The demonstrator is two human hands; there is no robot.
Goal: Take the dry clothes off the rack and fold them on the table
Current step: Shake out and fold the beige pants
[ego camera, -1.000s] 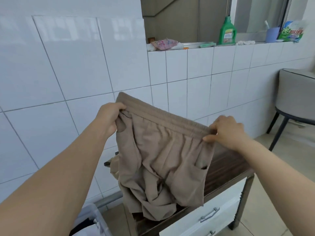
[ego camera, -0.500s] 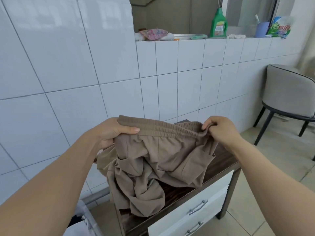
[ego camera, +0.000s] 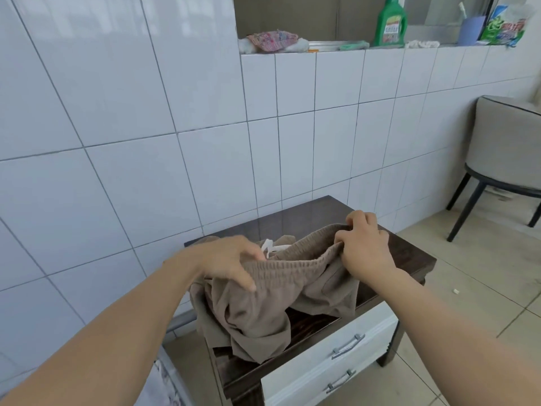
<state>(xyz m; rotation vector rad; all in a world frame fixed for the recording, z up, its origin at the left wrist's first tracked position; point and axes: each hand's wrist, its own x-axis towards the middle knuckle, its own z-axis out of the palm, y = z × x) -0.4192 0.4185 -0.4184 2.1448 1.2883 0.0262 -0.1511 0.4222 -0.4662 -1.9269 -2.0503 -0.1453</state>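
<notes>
1. Right hand: the grip is closed, fingers curled over the far right end of the elastic waistband of the beige shorts.
2. Left hand: fingers and thumb pinch the near left part of the same waistband; a white drawstring shows just beyond the fingers.
3. The shorts lie bunched on the dark wooden worktop, the legs crumpled, with cloth hanging over the near left edge.
4. Likely fault: with so much cloth past the edge, a loosened grip could let the shorts slide to the floor; folding over the crumpled legs would set creases.
5. The worktop tops a white drawer unit against a white tiled wall.
6. Far ledge: green detergent bottle. Right: grey chair on a tiled floor.
</notes>
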